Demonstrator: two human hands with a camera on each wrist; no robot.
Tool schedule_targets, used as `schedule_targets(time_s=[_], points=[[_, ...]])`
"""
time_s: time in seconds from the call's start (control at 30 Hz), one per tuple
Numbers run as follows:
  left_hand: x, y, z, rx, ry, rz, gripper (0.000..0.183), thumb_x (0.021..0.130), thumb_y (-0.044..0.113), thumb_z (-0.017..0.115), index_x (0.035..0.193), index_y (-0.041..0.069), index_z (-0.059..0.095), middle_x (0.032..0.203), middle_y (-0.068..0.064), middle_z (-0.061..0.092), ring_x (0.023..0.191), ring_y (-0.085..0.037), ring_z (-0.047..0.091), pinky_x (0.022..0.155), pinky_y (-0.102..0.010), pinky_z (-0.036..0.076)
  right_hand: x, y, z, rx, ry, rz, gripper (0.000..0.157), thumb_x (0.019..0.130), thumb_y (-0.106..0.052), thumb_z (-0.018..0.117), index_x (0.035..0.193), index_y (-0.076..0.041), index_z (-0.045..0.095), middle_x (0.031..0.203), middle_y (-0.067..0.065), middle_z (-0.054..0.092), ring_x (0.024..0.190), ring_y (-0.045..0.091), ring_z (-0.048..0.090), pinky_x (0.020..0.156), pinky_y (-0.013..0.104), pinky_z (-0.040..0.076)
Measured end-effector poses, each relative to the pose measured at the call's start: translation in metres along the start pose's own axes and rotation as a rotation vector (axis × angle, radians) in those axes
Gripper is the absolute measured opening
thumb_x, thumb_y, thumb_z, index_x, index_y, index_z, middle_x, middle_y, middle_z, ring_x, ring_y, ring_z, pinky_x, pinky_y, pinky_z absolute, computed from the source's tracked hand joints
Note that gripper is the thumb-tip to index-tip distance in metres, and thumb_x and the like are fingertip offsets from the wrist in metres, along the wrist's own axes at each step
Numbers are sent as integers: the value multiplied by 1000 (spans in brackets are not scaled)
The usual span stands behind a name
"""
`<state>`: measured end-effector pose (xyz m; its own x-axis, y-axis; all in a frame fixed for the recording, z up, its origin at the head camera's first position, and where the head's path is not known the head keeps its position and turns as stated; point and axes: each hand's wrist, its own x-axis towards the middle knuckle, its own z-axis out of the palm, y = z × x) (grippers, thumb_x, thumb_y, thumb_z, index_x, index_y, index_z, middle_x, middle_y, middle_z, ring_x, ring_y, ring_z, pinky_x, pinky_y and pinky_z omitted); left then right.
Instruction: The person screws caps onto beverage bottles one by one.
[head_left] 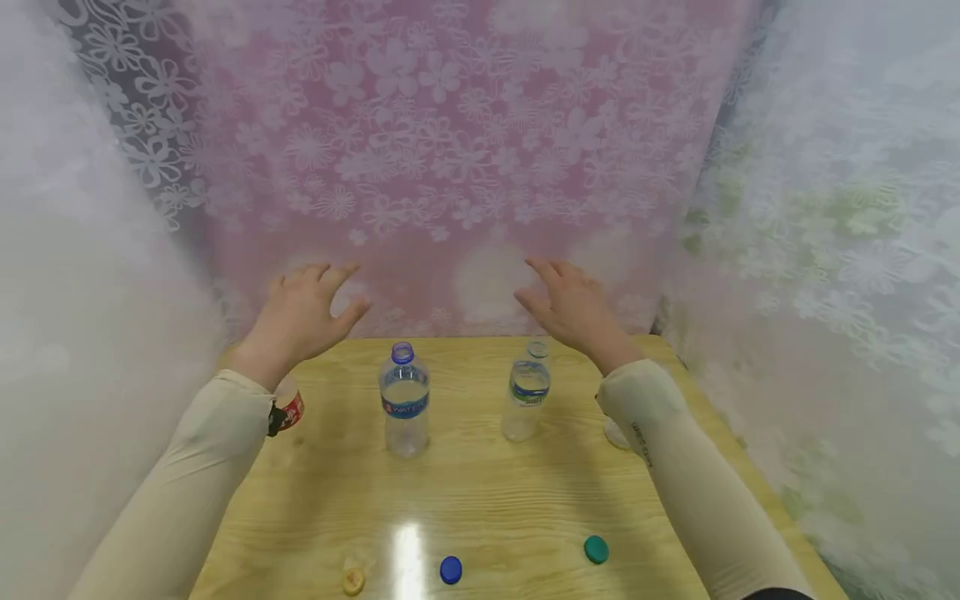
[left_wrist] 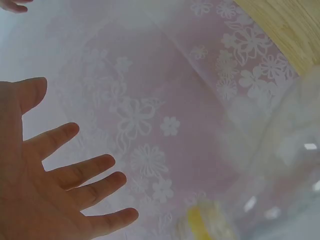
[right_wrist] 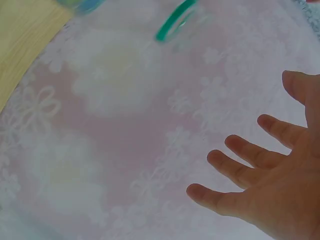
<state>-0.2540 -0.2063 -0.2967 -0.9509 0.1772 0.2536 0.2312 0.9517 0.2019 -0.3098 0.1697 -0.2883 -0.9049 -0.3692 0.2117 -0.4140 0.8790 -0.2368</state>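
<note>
Both hands are raised over the far part of the table, fingers spread and holding nothing. My left hand (head_left: pixel 303 312) is above a bottle with a red label (head_left: pixel 292 410), mostly hidden behind the wrist. In the left wrist view, a clear bottle (left_wrist: pixel 280 165) with a yellow neck ring shows beside that hand. Between the hands stand two uncapped plastic bottles: a clear bottle with a blue neck and blue label (head_left: pixel 405 408), and a clear bottle with a blue-green label (head_left: pixel 529 392). The latter is just below and left of my right hand (head_left: pixel 576 312). A green ring (right_wrist: pixel 175 21) appears blurred in the right wrist view.
Along the table's near side lie a yellow cap (head_left: pixel 353 581), a blue cap (head_left: pixel 451 570) and a green cap (head_left: pixel 596 549). A clear object (head_left: pixel 617 433) is partly covered by the right forearm. Flower-patterned curtains (head_left: pixel 465 150) enclose the wooden table (head_left: pixel 480 500) at the back and sides.
</note>
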Motion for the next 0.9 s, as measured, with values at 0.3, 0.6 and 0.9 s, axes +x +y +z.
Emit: schedule_targets(time_s=[0.3,0.6,0.9], points=[[-38,-29,-18,-96,56,-65,74,107,61,47,167,19,33,165,-25,40,149,-51,38,118,-75,29,23,-78,17,52,25,-192,63,110,-49,50,163,-18,39,164,13,45,152,37,43,122,60,38],[-76,-69,-22,-235,76,-148,79,108,61,45,169,14,25,171,-24,30,155,-52,28,124,-71,24,40,-158,42,114,-3,-366,60,110,-46,53,162,-19,40,161,11,49,149,32,47,122,52,42],[-115,-95,-1,-325,110,-221,73,112,57,37,169,15,24,169,-29,30,152,-59,29,117,-78,27,45,-228,68,225,-128,-431,61,112,-48,48,166,-23,33,167,7,41,154,27,42,125,49,39]])
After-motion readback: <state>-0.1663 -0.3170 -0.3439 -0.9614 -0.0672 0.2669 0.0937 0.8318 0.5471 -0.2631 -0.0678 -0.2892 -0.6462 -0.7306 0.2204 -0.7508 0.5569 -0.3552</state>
